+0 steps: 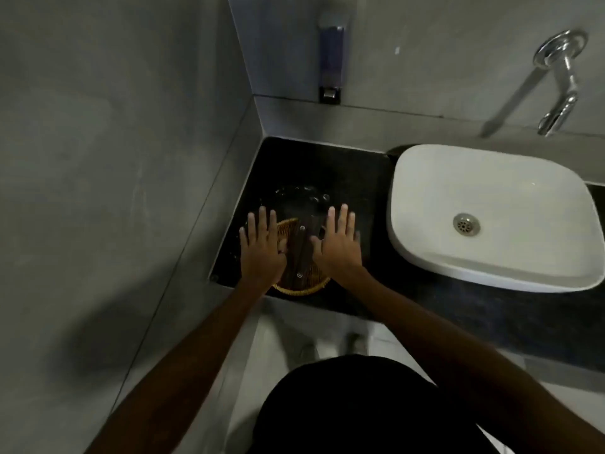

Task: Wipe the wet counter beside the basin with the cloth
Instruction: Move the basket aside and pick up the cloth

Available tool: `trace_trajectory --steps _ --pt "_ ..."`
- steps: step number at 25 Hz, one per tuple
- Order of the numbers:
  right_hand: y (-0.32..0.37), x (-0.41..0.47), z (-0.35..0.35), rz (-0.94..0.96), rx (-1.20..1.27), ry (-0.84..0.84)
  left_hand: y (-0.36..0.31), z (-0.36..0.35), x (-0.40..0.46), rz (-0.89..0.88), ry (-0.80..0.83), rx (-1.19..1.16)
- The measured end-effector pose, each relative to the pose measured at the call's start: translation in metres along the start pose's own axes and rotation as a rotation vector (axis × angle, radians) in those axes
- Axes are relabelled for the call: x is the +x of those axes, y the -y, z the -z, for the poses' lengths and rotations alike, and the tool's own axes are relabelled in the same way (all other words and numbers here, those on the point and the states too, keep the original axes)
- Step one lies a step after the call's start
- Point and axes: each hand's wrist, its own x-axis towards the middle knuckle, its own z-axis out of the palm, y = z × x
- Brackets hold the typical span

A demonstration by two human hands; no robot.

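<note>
A dark stone counter point(327, 165) runs left of a white basin point(425, 204). Water drops point(306, 193) glisten on the counter just beyond my fingers. At the counter's front edge sits a round wicker basket point(296, 288) with a dark folded cloth point(299, 253) in it, fitted with small metal studs. My left hand point(262, 247) hovers flat over the basket's left side, fingers spread. My right hand point(339, 242) is flat over its right side, fingers apart. Neither hand grips anything.
A chrome wall tap point(561, 77) juts out above the basin. A soap dispenser point(331, 63) hangs on the back wall. A grey wall closes the counter's left side. The basin's drain point(466, 224) is bare. My dark shirt fills the bottom.
</note>
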Motion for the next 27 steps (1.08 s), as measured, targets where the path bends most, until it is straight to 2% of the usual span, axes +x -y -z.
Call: trace_trajectory --steps 2,4,9,13,17,20,22,25,27 --pt "-0.002 -0.001 -0.013 -0.133 0.096 0.199 0.008 -0.009 0.003 0.096 0.152 -0.085" --pt "-0.005 -0.002 -0.016 -0.187 0.158 0.299 0.012 -0.009 0.004 0.182 0.246 -0.159" --pt "-0.029 -0.028 0.015 -0.2 0.244 0.162 -0.02 0.025 -0.016 0.2 0.197 -0.339" --pt "-0.099 -0.099 0.041 -0.246 0.214 0.056 -0.066 0.022 -0.083 0.073 0.304 -0.502" --pt "-0.184 -0.184 0.063 -0.491 0.177 0.01 -0.147 -0.019 -0.12 -0.132 0.502 -0.58" --pt "-0.243 -0.217 0.076 -0.649 0.191 -0.035 -0.213 -0.049 -0.121 -0.27 0.577 -0.611" --pt "-0.273 -0.212 0.08 -0.703 0.213 -0.049 -0.248 -0.061 -0.114 -0.279 0.59 -0.609" --pt "-0.306 -0.195 0.082 -0.68 0.284 -0.081 -0.284 -0.079 -0.103 -0.275 0.575 -0.567" --pt "-0.326 -0.189 0.078 -0.649 0.379 -0.108 -0.293 -0.091 -0.102 -0.258 0.51 -0.486"
